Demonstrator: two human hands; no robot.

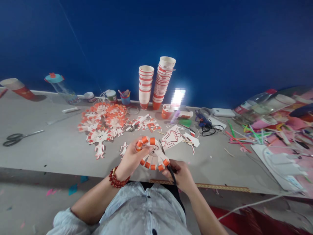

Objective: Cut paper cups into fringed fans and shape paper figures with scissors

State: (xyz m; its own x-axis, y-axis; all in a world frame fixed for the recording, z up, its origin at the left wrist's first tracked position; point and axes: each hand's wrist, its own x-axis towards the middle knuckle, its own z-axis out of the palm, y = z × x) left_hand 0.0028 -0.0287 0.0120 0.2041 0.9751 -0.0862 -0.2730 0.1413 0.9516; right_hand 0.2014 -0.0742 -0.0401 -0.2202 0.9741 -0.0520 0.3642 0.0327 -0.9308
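In my left hand [132,157] is a paper-cup cutout [153,159], a white disc with a drawn face and strips around it ending in orange curls. My thumb lies across its front. My right hand [180,174] grips black-handled scissors [171,173], whose blades point up along the cutout's right side. Whether the blades touch the paper I cannot tell. A small white paper body cutout [124,149] lies just left of my left hand. Beyond the scissors is a white paper piece with a dress outline in red [171,137].
A pile of orange-fringed cutouts [104,120] lies left of centre, with paper scraps [146,124] beside it. Two stacks of paper cups [146,86] stand near the blue wall. Other scissors [23,137] rest far left. Straws and pink scraps [276,133] clutter the right.
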